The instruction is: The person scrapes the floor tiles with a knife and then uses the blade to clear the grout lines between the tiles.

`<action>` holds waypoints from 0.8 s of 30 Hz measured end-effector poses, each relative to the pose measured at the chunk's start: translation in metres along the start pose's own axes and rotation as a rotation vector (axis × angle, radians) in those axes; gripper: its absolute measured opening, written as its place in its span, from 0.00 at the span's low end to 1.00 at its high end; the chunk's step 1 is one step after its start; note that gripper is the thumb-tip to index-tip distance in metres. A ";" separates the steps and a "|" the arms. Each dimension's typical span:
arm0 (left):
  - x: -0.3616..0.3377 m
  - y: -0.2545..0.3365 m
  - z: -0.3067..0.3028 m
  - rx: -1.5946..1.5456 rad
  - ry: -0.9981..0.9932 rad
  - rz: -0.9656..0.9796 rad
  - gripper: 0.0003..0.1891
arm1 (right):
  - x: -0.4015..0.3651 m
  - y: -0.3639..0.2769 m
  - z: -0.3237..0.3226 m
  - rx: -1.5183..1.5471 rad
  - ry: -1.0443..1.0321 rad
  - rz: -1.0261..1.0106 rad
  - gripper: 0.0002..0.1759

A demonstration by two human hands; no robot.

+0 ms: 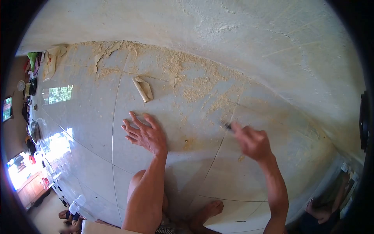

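My left hand [144,133] lies on the tiled floor [93,128] with its fingers spread, holding nothing. Slightly blurred, my right hand [251,141] is closed around a small dark tool [228,126], whose tip points at the floor near a tile joint. Just beyond the tool, pale crumbs and flakes [194,93] are strewn over the tiles along the foot of the wall. A curled piece of tan sheet [142,89] rests on the floor above my left hand. How the tool is shaped inside my fist is hidden.
The pale wall [249,39] runs across the top and right, with peeling patches. A larger torn sheet [50,64] lies at the upper left. Bags and other items [34,130] line the left side. Parts of people show at the lower left [72,218] and lower right [323,212].
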State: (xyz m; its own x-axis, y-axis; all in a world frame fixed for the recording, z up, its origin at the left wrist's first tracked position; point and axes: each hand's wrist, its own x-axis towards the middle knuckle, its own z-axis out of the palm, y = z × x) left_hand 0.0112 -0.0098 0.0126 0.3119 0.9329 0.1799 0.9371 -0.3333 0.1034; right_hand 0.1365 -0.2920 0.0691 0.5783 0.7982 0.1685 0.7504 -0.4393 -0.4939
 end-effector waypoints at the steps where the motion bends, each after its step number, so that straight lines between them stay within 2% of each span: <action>1: 0.000 0.000 0.001 0.002 -0.002 0.004 0.27 | -0.004 -0.005 0.001 -0.060 -0.177 -0.055 0.17; 2: 0.000 0.000 0.002 -0.001 -0.002 0.001 0.27 | -0.005 0.003 0.005 -0.056 -0.177 -0.049 0.17; 4: -0.001 -0.001 0.000 0.000 -0.009 0.003 0.28 | -0.002 0.035 0.014 0.008 0.130 0.054 0.16; 5: -0.001 0.000 -0.001 -0.010 -0.004 0.003 0.27 | 0.007 0.040 0.001 -0.021 0.184 0.182 0.16; 6: -0.002 0.002 -0.002 -0.022 0.001 0.003 0.27 | 0.012 0.040 -0.010 -0.026 0.183 0.183 0.16; 8: 0.000 0.001 0.000 -0.014 -0.003 0.007 0.27 | 0.019 0.039 -0.025 -0.004 0.278 0.355 0.17; 9: 0.000 -0.001 0.001 0.005 -0.005 0.005 0.27 | 0.016 0.037 -0.026 0.004 0.331 0.288 0.18; 12: -0.001 0.000 0.000 0.002 0.007 0.010 0.27 | -0.001 0.022 -0.028 0.049 0.283 0.252 0.18; 16: -0.001 -0.002 0.002 0.027 -0.021 0.006 0.27 | -0.031 0.011 -0.028 0.032 0.239 0.351 0.19; 19: -0.001 -0.006 0.009 0.050 0.032 0.045 0.28 | -0.054 0.007 -0.033 -0.021 0.309 0.354 0.19; 24: -0.002 -0.007 0.009 0.056 0.047 0.058 0.28 | -0.099 -0.012 -0.052 -0.049 0.248 0.391 0.20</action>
State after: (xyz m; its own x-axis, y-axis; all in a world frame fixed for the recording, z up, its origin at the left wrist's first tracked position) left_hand 0.0055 -0.0084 0.0030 0.3594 0.9046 0.2293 0.9254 -0.3772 0.0372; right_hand 0.0869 -0.3868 0.1024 0.8753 0.4491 0.1795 0.4719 -0.7114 -0.5208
